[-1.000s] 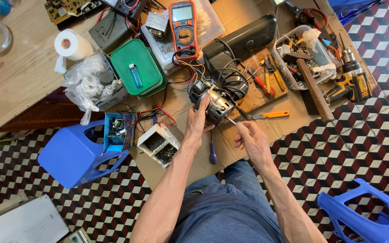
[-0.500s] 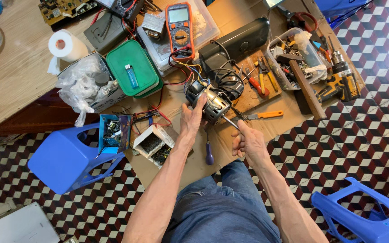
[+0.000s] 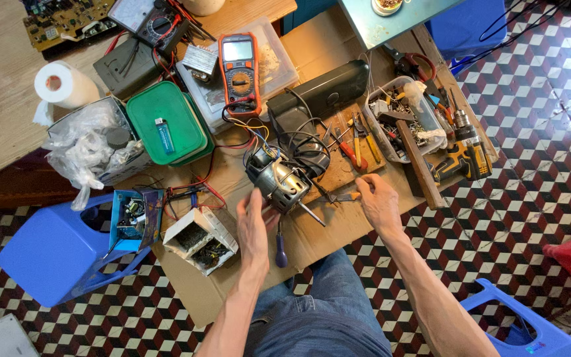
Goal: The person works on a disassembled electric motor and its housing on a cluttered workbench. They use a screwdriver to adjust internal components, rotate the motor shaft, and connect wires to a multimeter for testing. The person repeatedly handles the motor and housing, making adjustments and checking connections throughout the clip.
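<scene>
A small electric motor (image 3: 279, 182) with coloured wires and a bare shaft lies on the cardboard sheet (image 3: 312, 241) in front of me. My left hand (image 3: 254, 228) hovers just left of it, with the fingers spread and nothing in them. My right hand (image 3: 378, 201) is to the right of the motor, and its fingertips pinch the end of an orange-handled tool (image 3: 343, 196) that lies on a wooden board (image 3: 338, 168). Below the motor, between my hands, a blue-handled screwdriver (image 3: 280, 248) lies loose.
An orange multimeter (image 3: 239, 73) is wired to the motor. Around it are a green lidded box (image 3: 166, 122), a clear tray of tools (image 3: 404, 122), a cordless drill (image 3: 464, 158), an open white casing (image 3: 199, 239), a paper roll (image 3: 64, 86) and blue stools (image 3: 54, 251).
My left hand has come off the motor and now hovers open beside it. My right hand has moved from the motor's shaft to the orange-handled tool. The view has shifted.
</scene>
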